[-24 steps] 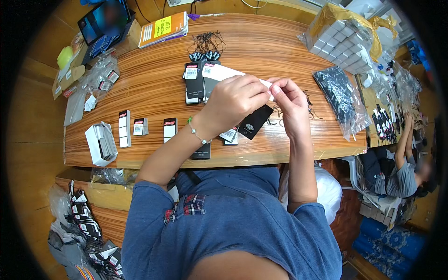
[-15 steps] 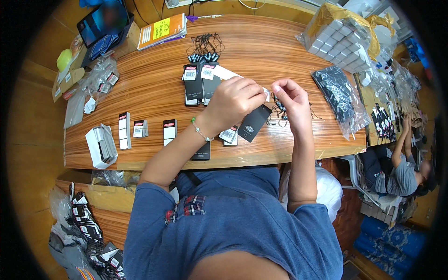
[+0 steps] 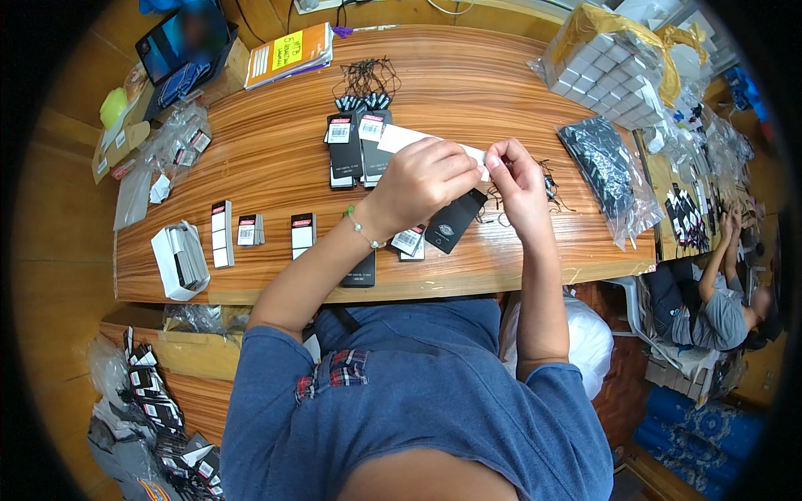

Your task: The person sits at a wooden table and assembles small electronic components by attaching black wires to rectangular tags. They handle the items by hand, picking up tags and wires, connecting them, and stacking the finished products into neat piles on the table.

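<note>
Holds a white strip [image 3: 408, 139] in the left hand [image 3: 422, 182], with fingers closed on it, above the middle of the bench [image 3: 493, 83]. Has the right hand [image 3: 520, 188] at the strip's right end; cannot tell pinching fingers from merely touching ones there. Hides part of the near label stacks behind the left forearm [image 3: 309, 267].

Just beyond the left hand, has stacked black tags [image 3: 343, 159] lying with their cords [image 3: 368, 79] spread to the far side. Under and between the hands, has a loose black tag [image 3: 445, 235]; just right of it, tangled cords [image 3: 551, 194].

Farther right, meets a clear bag of dark goods [image 3: 597, 163] and, at the far right, a wrapped pile of small white boxes [image 3: 597, 83]. At near left, finds a white box of cards [image 3: 164, 274]; at far left, an orange notebook [image 3: 288, 58] and a screen [image 3: 180, 50].

Sits at striped, wood-grained bench, within wood-panelled walls [image 3: 63, 292], with a co-worker [image 3: 720, 313] well apart on the right.
</note>
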Available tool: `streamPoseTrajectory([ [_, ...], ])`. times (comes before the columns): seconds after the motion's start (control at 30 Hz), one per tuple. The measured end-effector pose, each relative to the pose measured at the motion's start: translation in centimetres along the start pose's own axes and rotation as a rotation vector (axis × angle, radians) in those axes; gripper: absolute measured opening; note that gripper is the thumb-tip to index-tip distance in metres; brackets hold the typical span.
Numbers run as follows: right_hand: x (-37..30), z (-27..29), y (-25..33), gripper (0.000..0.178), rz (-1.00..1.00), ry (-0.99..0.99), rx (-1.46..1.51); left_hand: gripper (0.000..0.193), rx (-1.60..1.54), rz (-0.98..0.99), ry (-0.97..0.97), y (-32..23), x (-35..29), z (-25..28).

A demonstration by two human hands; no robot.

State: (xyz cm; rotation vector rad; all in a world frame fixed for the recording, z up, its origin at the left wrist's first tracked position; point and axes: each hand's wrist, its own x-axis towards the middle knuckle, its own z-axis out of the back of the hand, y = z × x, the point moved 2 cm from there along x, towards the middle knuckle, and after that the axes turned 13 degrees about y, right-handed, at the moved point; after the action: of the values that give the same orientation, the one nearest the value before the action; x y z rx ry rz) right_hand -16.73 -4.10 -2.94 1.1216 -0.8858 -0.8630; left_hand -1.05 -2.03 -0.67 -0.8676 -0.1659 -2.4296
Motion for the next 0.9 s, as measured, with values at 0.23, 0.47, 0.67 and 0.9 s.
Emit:
streamPoseTrajectory([
  [0.23,0.5,-1.1,0.2,0.007,0.147,-0.14,-0.311,0.011,0.096,0.006,0.114,0.1,0.5,0.3],
  [0.47,1.0,-1.4,0.3,0.006,0.289,-0.249,-0.63,0.01,0.086,-0.041,0.376,0.1,0.4,-1.0],
  [0.67,1.8,1.6,0.3,0.01,0.221,-0.225,0.339,0.011,0.003,0.127,0.258,0.7,-0.7,-0.2],
  [0.9,1.6,2.1,1.9,0.009,0.342,0.14,0.951,0.011,-0.08,0.127,0.072,1.0,-1.0,-0.1],
])
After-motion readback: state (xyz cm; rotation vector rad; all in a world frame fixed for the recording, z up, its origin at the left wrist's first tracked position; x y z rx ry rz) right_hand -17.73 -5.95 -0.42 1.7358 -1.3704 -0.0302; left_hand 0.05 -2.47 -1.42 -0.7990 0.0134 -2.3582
